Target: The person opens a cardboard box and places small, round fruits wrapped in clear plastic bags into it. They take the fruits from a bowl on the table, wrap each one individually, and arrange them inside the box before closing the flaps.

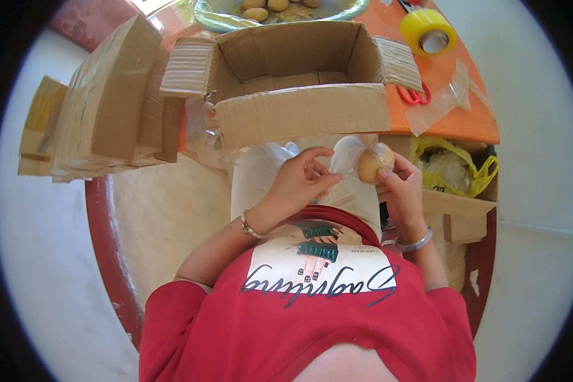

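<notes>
My right hand (403, 184) grips a round, tan potato (370, 166) between thumb and fingers, above my lap. Clear, crinkled plastic film (347, 160) lies over part of the potato and stretches from it toward my left hand. With curled fingers, my left hand (298, 179) is at the film's left end. Its thumb and index fingertip are apart, and whether it pinches the film is not clear. Just beyond both hands, an open cardboard box (303, 112) sits at the near edge of the orange table (463, 122), its flaps folded outward.
Behind the box is a plastic-lined basin (209, 21) with several potatoes. Yellow tape (427, 32), red-handled scissors (414, 94) and loose film (439, 102) lie at right. Cardboard boxes (102, 100) stand at left. Below the table's right end, a box holds a yellow plastic bag (484, 174).
</notes>
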Action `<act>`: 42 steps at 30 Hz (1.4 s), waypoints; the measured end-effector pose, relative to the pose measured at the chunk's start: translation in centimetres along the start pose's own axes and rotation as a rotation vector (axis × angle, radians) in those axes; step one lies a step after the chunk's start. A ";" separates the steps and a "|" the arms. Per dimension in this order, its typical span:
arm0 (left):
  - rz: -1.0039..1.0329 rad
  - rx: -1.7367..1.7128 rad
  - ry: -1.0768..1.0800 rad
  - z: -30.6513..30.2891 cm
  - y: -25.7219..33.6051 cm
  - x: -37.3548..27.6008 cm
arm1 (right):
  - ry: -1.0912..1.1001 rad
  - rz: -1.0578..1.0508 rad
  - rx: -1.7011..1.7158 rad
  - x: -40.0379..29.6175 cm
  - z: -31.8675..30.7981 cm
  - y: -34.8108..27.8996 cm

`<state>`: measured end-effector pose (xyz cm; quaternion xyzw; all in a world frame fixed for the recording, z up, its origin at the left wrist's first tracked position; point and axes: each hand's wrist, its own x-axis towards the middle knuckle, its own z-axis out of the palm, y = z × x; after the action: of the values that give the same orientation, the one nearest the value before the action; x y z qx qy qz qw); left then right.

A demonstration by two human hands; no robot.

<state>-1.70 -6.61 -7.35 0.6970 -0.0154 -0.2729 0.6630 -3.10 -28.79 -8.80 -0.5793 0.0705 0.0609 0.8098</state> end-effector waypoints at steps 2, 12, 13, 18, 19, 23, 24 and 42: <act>0.008 -0.132 -0.002 0.9 -0.6 -0.2 | -0.011 -0.052 -0.012 0.0 0.2 -0.1; 0.086 -0.311 0.092 0.3 -2.0 1.5 | -0.255 0.104 0.029 -0.4 1.6 1.1; 0.079 -0.432 0.068 0.3 -2.1 1.2 | -0.289 0.122 0.003 -0.4 1.3 1.3; 0.111 -0.577 -0.050 0.2 -2.1 0.9 | -0.199 -0.008 -0.143 -1.1 1.6 0.1; 0.103 -0.540 -0.036 0.1 -2.2 0.8 | -0.239 -0.051 -0.193 -1.2 1.9 0.1; 0.007 -0.490 -0.113 -0.9 -2.7 1.0 | -0.379 -0.098 -0.297 -1.3 3.2 -1.0; -0.035 -0.503 -0.164 -1.3 -2.8 1.0 | -0.418 -0.072 -0.291 -1.3 3.3 -1.3; 0.428 0.147 -0.117 -1.1 2.5 -3.9 | -0.418 -0.353 -0.813 -2.2 4.7 -5.1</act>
<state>-3.79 -4.42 -3.66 0.7071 -0.2212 -0.1640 0.6513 -4.11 -26.01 -2.11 -0.8270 -0.2221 0.0601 0.5129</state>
